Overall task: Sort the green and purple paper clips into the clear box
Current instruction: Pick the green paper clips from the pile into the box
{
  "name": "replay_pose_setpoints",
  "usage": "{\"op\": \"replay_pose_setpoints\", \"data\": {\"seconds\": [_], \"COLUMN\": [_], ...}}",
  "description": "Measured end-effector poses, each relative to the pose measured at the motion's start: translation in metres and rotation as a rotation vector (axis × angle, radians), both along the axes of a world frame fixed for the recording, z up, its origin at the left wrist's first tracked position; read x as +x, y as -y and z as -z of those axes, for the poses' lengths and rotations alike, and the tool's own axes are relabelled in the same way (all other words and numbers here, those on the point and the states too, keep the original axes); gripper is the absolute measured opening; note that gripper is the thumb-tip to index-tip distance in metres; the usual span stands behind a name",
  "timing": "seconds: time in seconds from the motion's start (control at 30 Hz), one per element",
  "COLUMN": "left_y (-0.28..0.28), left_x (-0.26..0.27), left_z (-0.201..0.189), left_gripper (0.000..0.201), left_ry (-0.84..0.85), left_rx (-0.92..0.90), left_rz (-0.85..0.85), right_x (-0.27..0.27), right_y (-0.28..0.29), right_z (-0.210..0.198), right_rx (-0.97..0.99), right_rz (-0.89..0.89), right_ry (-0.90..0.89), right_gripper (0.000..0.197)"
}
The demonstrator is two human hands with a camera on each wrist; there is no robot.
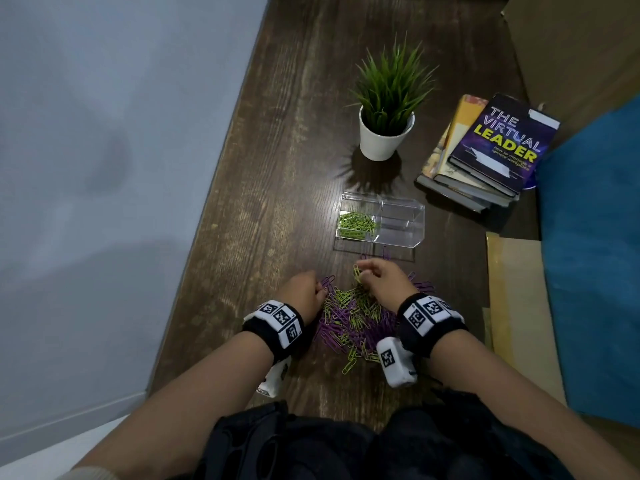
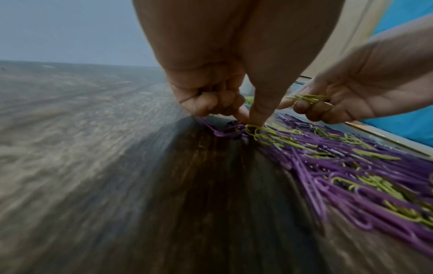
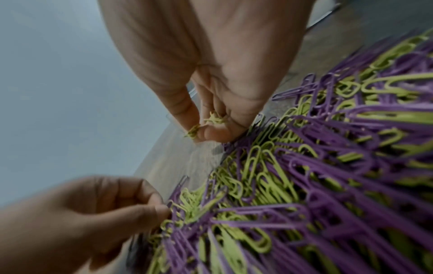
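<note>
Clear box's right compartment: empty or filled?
Empty. The clear box shows only green clips in its left compartment; the right one holds nothing visible.

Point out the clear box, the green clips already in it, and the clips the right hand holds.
clear box (image 1: 408, 220): head view, on its bare right compartment.
green clips in the box (image 1: 356, 224): head view, middle of the heap.
held clips (image 3: 216, 118): right wrist view, on the bunch between the fingers.

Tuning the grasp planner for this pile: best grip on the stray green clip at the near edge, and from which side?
Judging from the head view, the stray green clip lies flat on the table at the pile's near edge, mostly free of other clips. Probably best: come straight down from above and pinch across its two long sides near one rounded end. Flat thin wire leaves no room to slip fingers beneath.
</note>
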State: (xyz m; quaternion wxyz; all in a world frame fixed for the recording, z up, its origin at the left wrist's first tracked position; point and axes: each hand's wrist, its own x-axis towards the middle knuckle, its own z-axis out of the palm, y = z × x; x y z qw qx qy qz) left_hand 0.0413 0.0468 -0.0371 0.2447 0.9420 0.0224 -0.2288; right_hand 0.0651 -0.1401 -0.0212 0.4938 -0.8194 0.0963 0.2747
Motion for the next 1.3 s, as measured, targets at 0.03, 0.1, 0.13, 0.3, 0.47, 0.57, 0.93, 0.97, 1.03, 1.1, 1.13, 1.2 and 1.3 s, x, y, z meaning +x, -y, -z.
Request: {"op": "replay_pose_setpoints", "data": {"seconds": [0.03,0.1,0.13,0.3,0.47,0.57,0.93,0.97,1.03,1.1,1.13,1.2,1.3], "left_y": [0.001,0.001,0.001,-0.005,-0.001,0.009,0.019,0.018,0.018,0.019,0.019,0.019,0.017], "left_x": [0.000,0.002,0.003,0.008,0.009,0.010,0.013,0.013,0.013,0.013,0.013,0.013,0.014], "left_z": [0.000,0.001,0.002,0.003,-0.001,-0.006,-0.009,-0.009,-0.009,-0.011,-0.011,-0.012,-0.013], "left_gripper": [0.012,0.010,0.009,0.011,0.015,0.025,0.018,0.020,0.019,0.018,0.018,0.021,0.024], "left_ry": [0.009,0.012,0.014,-0.049,-0.185,-0.243,-0.010,0.008,0.043,0.053,0.047,0.025,0.004], "left_rx": [-0.004,-0.034,-0.066,-0.347,-0.655,-0.720,-0.072,-0.037,0.007,0.035,0.045,0.075,0.098], "left_rz": [0.001,-0.029,-0.071,-0.362,-0.581,-0.592,0.312,0.350,0.397,0.421,0.429,0.446,0.445], "right_x": [0.000,0.001,0.001,0.001,-0.003,-0.006,-0.010,-0.010,-0.009,-0.008,-0.008,-0.009,-0.011], "right_y": [0.001,0.002,0.002,0.000,-0.005,-0.006,0.002,0.003,0.004,0.004,0.004,0.002,-0.004], "right_z": [-0.001,-0.003,-0.003,-0.009,-0.008,-0.005,-0.002,-0.001,-0.001,0.000,-0.001,-0.001,-0.003], "right_rx": [0.067,0.244,0.341,0.618,0.186,-0.086,-0.365,-0.357,-0.346,-0.333,-0.324,-0.304,-0.317], "right_rz": [0.062,0.202,0.268,0.415,0.028,-0.206,-0.516,-0.503,-0.481,-0.466,-0.464,-0.476,-0.546], "right_ry": [-0.053,-0.162,-0.209,-0.358,-0.153,0.031,0.227,0.220,0.210,0.189,0.184,0.189,0.228], "right_gripper": [0.022,0.025,0.025,0.021,0.021,0.010,0.006,0.004,0.002,0.002,0.004,0.014,0.019]}}
